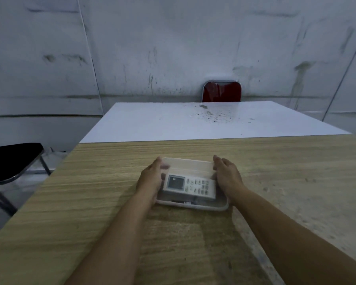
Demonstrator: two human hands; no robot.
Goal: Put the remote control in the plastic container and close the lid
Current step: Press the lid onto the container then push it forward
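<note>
- A wood-grain table (90,202) is filling the near part of the scene, its surface dusty toward the right.
- A clear plastic container (193,205) is sitting directly on it, near the middle.
- A white table (152,124) is standing just beyond the far edge of the wooden one, touching it or nearly so.
- Dark specks (212,116) are lying scattered on the white top, toward its far right.
</note>
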